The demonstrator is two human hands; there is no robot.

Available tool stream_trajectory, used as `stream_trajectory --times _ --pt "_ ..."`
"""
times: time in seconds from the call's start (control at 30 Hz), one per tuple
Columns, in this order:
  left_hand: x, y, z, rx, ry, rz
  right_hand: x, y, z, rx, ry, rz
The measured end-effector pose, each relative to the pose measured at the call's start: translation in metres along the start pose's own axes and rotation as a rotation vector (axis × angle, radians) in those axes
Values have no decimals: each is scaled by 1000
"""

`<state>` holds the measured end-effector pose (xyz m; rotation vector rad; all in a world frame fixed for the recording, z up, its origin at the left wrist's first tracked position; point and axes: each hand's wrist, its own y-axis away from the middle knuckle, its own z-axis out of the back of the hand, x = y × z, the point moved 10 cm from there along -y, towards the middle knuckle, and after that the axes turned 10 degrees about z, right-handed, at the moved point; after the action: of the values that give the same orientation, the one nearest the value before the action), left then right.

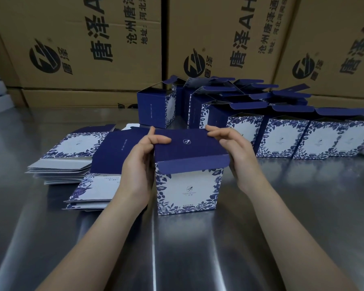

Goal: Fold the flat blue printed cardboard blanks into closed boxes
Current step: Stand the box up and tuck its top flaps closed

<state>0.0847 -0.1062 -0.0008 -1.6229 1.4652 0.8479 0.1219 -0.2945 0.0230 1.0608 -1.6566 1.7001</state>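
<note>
A blue and white floral box (187, 190) stands upright on the steel table in front of me. Its dark blue lid (187, 143) is folded down over the top, and the lid's tuck flap hangs outside the front wall. My left hand (143, 160) grips the box's left side with the thumb on the lid. My right hand (233, 152) holds the right side, fingers curled over the lid's far corner. Flat blue printed blanks (72, 152) lie in loose stacks to the left of the box.
Several folded boxes with open lids (286, 139) stand in rows at the back right, with one more (156, 108) behind the blanks. Large brown shipping cartons (82, 49) form a wall behind the steel table (303, 206).
</note>
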Motion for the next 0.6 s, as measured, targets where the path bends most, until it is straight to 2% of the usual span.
stream_trajectory --times 0.07,0.2,0.33,0.5,0.6 --pt "0 1 0 -6 3 6 2 0 -2 15 36 11" --pt "-4 2 1 -71 -244 -44 -1 1 -6 39 6 -27" --pt "-6 5 1 -121 -332 -87 -1 2 -7 103 55 -17" --pt "-26 16 6 -283 -512 -276 2 4 -16 238 113 -8" --pt "-32 19 2 -274 -578 -308 2 6 -19 293 145 -20"
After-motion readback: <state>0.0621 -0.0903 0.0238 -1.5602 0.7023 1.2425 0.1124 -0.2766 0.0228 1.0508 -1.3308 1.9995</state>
